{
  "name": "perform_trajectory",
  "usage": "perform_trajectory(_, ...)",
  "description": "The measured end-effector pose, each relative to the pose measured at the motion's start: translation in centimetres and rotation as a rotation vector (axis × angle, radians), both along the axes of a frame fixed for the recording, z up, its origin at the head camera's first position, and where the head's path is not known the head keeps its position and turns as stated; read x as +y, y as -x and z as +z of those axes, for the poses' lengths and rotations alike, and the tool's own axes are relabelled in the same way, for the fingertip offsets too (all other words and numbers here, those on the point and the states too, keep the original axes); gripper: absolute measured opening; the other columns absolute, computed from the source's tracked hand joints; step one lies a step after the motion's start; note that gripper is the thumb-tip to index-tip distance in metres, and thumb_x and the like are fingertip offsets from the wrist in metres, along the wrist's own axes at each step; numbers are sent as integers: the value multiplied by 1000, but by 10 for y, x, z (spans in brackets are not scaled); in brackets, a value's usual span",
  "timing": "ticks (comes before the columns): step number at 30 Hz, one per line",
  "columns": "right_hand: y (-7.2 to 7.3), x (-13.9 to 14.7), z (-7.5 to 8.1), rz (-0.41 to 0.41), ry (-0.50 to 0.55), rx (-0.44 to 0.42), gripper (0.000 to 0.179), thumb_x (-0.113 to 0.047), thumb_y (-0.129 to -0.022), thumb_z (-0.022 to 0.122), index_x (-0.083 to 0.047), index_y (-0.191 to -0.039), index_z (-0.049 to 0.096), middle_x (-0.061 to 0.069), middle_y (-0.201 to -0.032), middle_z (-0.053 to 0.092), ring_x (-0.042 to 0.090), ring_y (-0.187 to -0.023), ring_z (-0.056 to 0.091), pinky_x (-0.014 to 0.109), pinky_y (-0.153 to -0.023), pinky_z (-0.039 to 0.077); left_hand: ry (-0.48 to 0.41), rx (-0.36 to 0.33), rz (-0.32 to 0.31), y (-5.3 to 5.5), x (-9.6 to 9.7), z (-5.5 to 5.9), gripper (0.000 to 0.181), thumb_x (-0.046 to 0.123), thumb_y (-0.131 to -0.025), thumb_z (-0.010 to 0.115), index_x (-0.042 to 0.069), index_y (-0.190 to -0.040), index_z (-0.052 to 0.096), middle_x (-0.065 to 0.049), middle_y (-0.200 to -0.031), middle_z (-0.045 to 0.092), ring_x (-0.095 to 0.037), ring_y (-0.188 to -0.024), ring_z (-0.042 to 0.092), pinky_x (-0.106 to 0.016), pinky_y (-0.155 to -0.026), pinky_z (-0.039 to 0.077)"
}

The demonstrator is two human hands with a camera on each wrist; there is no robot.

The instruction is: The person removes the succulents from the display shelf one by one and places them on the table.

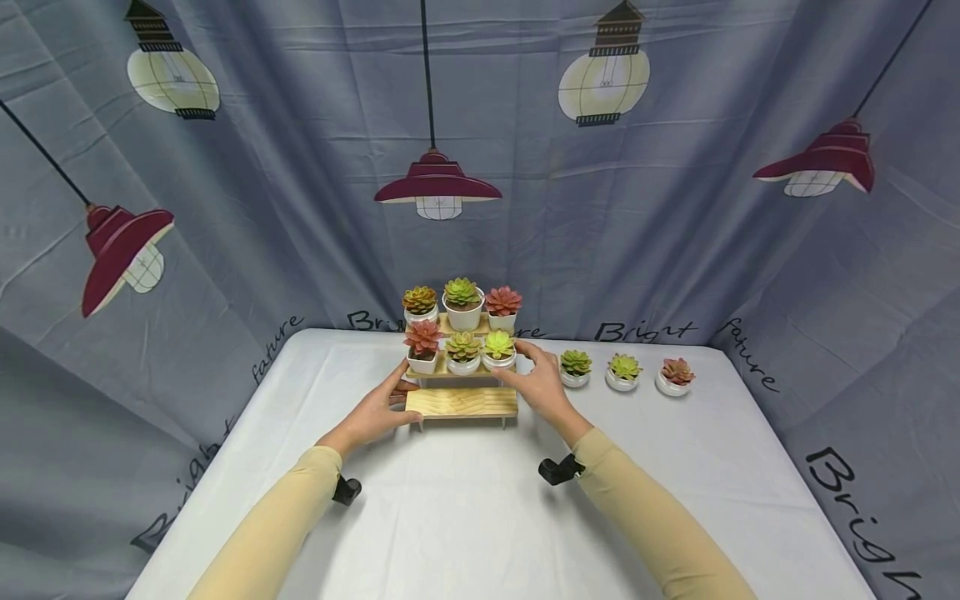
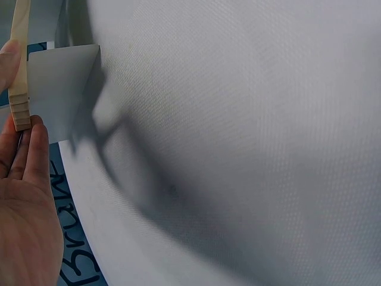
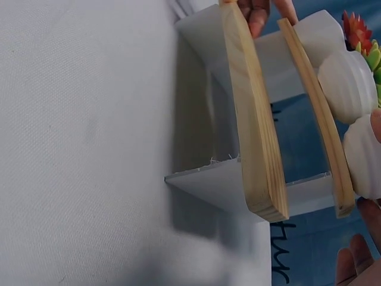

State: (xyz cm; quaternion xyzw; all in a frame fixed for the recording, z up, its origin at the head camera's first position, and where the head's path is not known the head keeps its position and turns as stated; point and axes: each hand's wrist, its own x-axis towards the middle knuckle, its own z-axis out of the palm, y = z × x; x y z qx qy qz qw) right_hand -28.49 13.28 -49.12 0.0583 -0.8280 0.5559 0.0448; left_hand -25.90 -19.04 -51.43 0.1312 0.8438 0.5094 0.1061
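Note:
A three-tier plant stand [image 1: 462, 403] with wooden boards and white side panels stands at the back of the white table. My left hand [image 1: 375, 410] grips the left end of its lowest board, which bears nothing. In the left wrist view the thumb lies over the board [image 2: 19, 71] and the fingertips meet its end. My right hand [image 1: 542, 385] holds a bright yellow-green succulent [image 1: 498, 350] in a white pot [image 3: 360, 158] at the right end of the middle tier, thumb in front and fingers at its side. Beside it sit a yellowish-green succulent [image 1: 463, 347] and a red one [image 1: 423, 342].
The top tier carries an orange-brown succulent [image 1: 420, 303], a green one [image 1: 462, 302] and a pinkish-red one [image 1: 503, 307]. Right of the stand, a dark green succulent [image 1: 576, 367], a light green one [image 1: 623, 372] and a reddish-brown one [image 1: 676, 377] stand on the table. A grey-blue curtain [image 1: 480, 242] hangs behind.

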Motion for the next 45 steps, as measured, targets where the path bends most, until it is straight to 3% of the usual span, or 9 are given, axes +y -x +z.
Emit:
perform_trajectory(32, 4, -6, -3, -14, -18, -44, 84, -46, -82, 86, -14, -151, 50, 15, -147, 47, 32, -138, 33, 59, -112, 34, 0, -15, 5, 1, -1, -1, 113, 24, -87, 86, 28, -167, 6, -10, -146, 53, -34, -132, 54, -48, -110, 46)
perform_trajectory(45, 5, -6, -4, -21, -19, -38, 84, -44, -82, 86, -14, -151, 50, 14, -146, 49, 31, -137, 34, 57, -112, 35, 6, 9, -4, 3, -1, -1, 113, 21, -87, 85, 25, -167, 5, -11, -144, 54, -34, -131, 55, -47, -113, 43)
